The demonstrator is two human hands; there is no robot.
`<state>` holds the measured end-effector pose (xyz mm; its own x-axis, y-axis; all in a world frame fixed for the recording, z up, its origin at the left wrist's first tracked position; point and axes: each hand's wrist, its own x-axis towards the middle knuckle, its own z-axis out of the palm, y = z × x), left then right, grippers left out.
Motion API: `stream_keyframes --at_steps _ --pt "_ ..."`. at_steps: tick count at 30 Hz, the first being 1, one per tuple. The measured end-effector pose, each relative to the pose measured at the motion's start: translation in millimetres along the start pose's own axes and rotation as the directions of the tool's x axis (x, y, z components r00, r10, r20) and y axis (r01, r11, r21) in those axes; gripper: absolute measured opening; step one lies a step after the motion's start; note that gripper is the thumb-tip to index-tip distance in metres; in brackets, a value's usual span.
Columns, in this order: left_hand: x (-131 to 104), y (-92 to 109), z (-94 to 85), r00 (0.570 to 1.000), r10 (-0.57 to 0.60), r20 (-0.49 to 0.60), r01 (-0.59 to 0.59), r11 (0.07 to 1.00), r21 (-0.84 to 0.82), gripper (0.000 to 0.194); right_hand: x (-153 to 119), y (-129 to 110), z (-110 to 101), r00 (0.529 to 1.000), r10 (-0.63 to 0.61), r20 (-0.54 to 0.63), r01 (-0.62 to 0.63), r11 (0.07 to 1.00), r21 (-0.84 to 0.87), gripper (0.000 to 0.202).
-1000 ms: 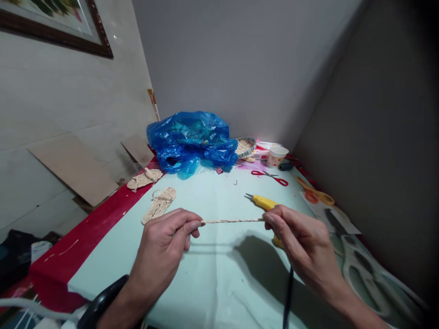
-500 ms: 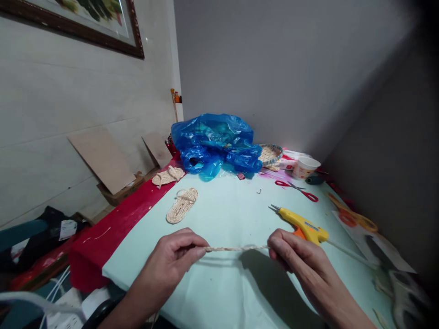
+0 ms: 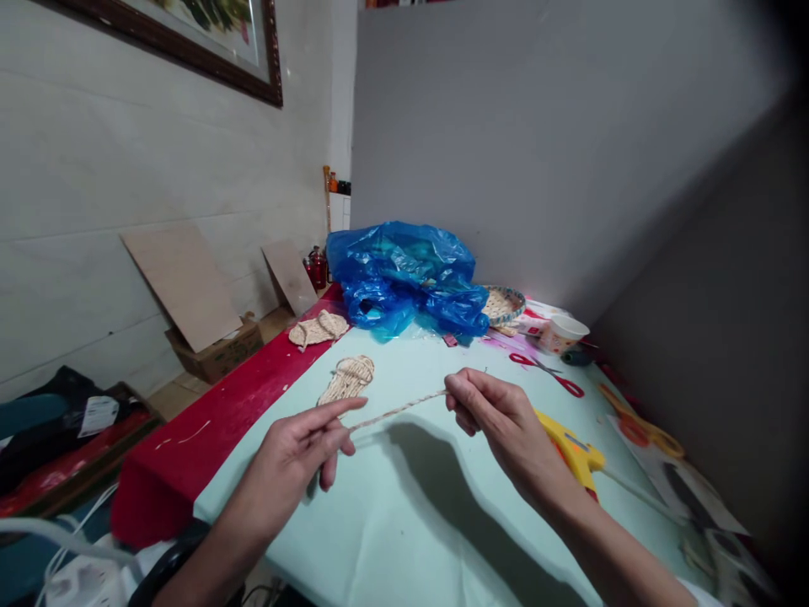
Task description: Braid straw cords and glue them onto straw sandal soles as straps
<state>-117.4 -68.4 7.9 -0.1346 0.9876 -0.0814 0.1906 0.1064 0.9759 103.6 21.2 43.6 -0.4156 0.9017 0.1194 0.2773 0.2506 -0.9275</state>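
Note:
A short twisted straw cord (image 3: 398, 410) stretches between my two hands above the pale green table cover. My left hand (image 3: 309, 447) holds its lower end between thumb and fingers, with the index finger stretched out. My right hand (image 3: 490, 405) pinches the other end, higher up. Just behind my left hand lies a small woven straw sandal (image 3: 349, 378), partly covered by the fingers. A second straw sandal (image 3: 319, 330) rests farther back on the red cloth. The yellow glue gun (image 3: 575, 451) is partly hidden behind my right hand and wrist.
A blue plastic bag (image 3: 408, 274) sits at the back beside a woven basket (image 3: 504, 305). Red-handled scissors (image 3: 549, 373), a paper cup (image 3: 564, 333) and orange-handled scissors (image 3: 641, 426) are on the right. Red cloth (image 3: 208, 430) borders the left side.
My right hand has moved up and left, so the cord now slants. My left index finger has stretched out, and that hand now partly covers the nearer sandal. The view has shifted slightly.

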Motion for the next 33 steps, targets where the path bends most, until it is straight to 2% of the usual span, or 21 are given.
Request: stream_keyframes --at_steps 2,4,6,8,9,11,16,21,26,29,33 --pt "2.5 -0.1 -6.7 1.000 -0.007 -0.022 0.008 0.998 0.070 0.058 6.2 -2.2 1.3 1.000 -0.014 -0.011 0.014 1.000 0.009 0.041" --pt "5.9 -1.8 -12.4 0.994 0.020 -0.106 0.010 0.961 0.275 0.064 10.0 -3.6 0.1 0.999 -0.029 -0.030 0.030 0.999 0.019 0.042" --pt "10.1 -5.0 -15.7 0.974 0.114 -0.198 0.017 0.830 0.558 0.064 11.5 -3.7 -2.8 0.998 -0.040 -0.044 0.041 0.999 0.029 0.042" --pt "14.8 -7.8 -15.4 0.967 0.166 -0.196 0.047 0.638 0.769 0.061 10.6 -1.3 -6.6 0.998 -0.042 -0.050 0.044 0.998 0.050 0.042" --pt "17.1 -8.5 -14.1 0.972 0.162 -0.172 0.053 0.559 0.827 0.058 9.2 0.9 -8.7 0.998 -0.038 -0.053 0.042 0.997 0.067 0.041" --pt "20.9 -8.8 -10.2 0.983 0.136 -0.121 0.040 0.484 0.874 0.050 4.8 7.5 -13.5 0.998 -0.023 -0.060 0.029 0.995 0.099 0.040" --pt "27.7 -11.3 -6.0 0.982 0.175 -0.069 -0.030 0.509 0.860 0.033 -13.6 28.0 -31.6 0.998 -0.003 -0.063 0.010 0.994 0.111 0.039" --pt "35.7 -17.0 -17.3 0.974 0.227 -0.007 -0.126 0.565 0.815 0.036 -31.1 42.5 -52.8 0.995 0.040 -0.086 -0.026 0.987 0.160 0.038" --pt "43.2 -8.5 -26.5 0.966 0.236 0.104 -0.233 0.628 0.742 0.035 -43.1 52.4 -68.7 0.991 0.083 -0.101 -0.052 0.959 0.277 0.042" --pt "52.1 -3.9 -22.1 0.948 0.258 0.188 -0.313 0.634 0.707 0.035 -49.3 55.1 -70.9 0.990 0.118 -0.073 -0.084 0.929 0.361 0.041" --pt "70.8 -3.1 -2.0 0.907 0.314 0.280 -0.420 0.622 0.661 0.035 -54.9 53.8 -62.0 0.984 0.175 -0.028 -0.141 0.870 0.472 0.037"
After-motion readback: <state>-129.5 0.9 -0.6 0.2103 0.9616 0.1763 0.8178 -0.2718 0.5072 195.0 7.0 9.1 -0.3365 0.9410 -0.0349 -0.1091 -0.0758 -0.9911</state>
